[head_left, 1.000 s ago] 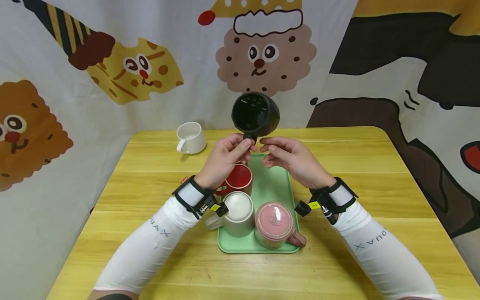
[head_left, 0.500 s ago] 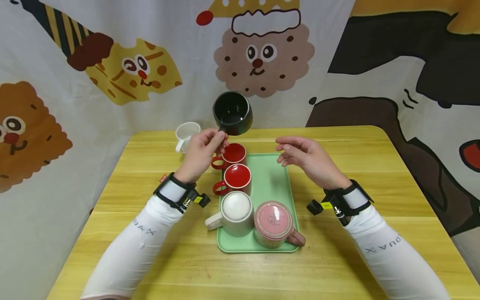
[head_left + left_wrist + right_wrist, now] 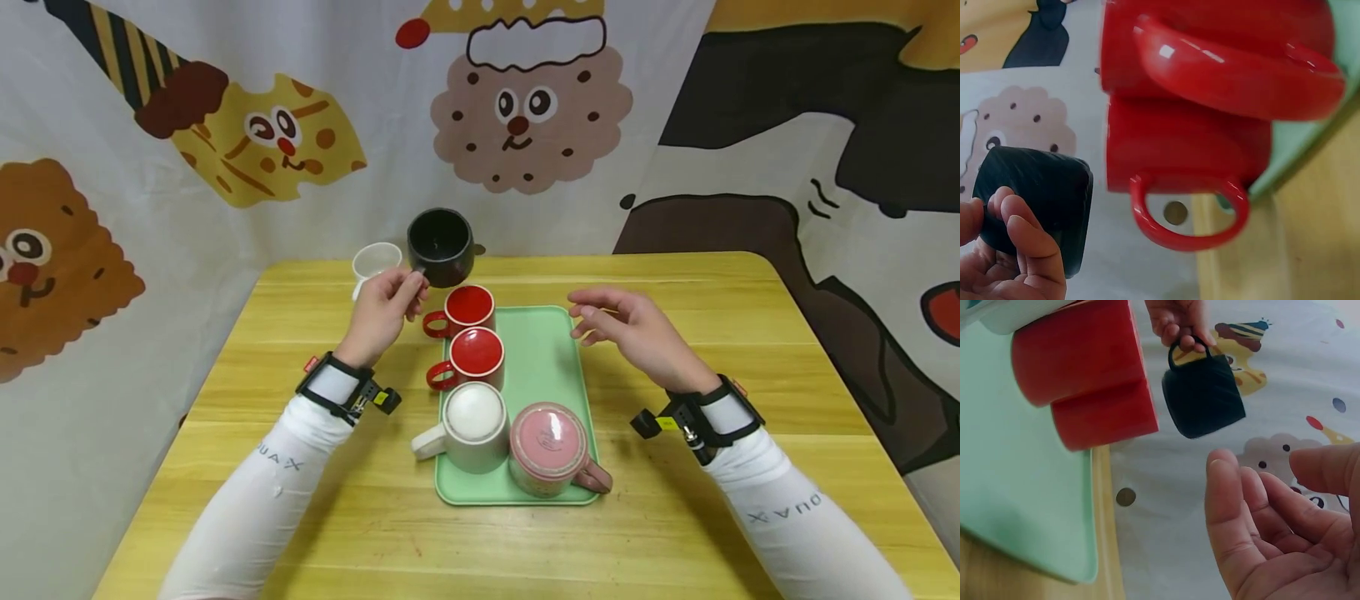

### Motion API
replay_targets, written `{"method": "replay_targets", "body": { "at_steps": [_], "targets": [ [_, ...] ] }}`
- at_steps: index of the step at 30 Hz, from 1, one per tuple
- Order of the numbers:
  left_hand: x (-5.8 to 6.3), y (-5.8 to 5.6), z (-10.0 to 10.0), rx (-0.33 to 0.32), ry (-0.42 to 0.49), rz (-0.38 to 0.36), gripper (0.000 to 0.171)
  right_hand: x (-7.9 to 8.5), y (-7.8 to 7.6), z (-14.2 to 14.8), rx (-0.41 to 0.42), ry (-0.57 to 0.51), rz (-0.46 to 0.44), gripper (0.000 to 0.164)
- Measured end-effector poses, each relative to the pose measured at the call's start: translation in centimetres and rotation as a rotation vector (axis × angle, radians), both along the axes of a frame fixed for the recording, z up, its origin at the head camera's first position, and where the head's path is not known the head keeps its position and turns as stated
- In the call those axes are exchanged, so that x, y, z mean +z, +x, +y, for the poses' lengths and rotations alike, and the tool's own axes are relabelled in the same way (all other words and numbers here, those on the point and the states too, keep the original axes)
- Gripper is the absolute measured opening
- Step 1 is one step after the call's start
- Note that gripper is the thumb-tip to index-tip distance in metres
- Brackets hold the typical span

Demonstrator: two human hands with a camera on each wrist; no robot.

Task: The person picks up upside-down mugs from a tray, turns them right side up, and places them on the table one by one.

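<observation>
The black mug [image 3: 441, 250] is beyond the far red mug [image 3: 470, 307] and to the right of the white cup [image 3: 377, 260], its mouth tipped toward the person. Held only by its handle [image 3: 1172, 362], it probably wants to roll, so a firm pinch and a steady wrist should serve best, with the body kept clear of the red rim and the cup, and any lowering done base first and gently. The left hand [image 3: 382, 312] reaches forward over the bench [image 3: 712, 350], arm extended, thumb and fingers [image 3: 1032, 237] clamped on that handle. The right hand [image 3: 630, 333] hovers by the far right corner of the green tray [image 3: 540, 358], pointing inward, fingers loosely bent, thumb apart, holding nothing, ready to steady the mug if needed.
</observation>
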State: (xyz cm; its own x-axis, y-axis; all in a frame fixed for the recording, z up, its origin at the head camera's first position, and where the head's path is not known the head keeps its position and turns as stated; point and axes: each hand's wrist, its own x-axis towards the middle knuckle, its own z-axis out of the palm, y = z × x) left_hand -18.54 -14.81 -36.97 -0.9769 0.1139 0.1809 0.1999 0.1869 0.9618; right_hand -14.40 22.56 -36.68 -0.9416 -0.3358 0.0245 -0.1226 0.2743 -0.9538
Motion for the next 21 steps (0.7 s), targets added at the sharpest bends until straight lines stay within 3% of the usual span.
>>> {"method": "replay_targets", "body": {
  "at_steps": [5, 15, 21],
  "targets": [
    [-1.2, -0.4, -0.8, 0.019, -0.014, -0.019, 0.032, -0.6, 0.2, 0.8, -0.043, 0.087, 0.036, 0.04],
    [-2.7, -0.6, -1.9, 0.047, -0.044, -0.045, 0.039, -2.6, 0.1, 1.9, -0.063, 0.39, 0.335, 0.041],
    [-3.6, -0.8, -2.3, 0.054, -0.05, -0.055, 0.037, -3.3, 0.4, 2.7, -0.043, 0.509, 0.408, 0.044]
  ]
}}
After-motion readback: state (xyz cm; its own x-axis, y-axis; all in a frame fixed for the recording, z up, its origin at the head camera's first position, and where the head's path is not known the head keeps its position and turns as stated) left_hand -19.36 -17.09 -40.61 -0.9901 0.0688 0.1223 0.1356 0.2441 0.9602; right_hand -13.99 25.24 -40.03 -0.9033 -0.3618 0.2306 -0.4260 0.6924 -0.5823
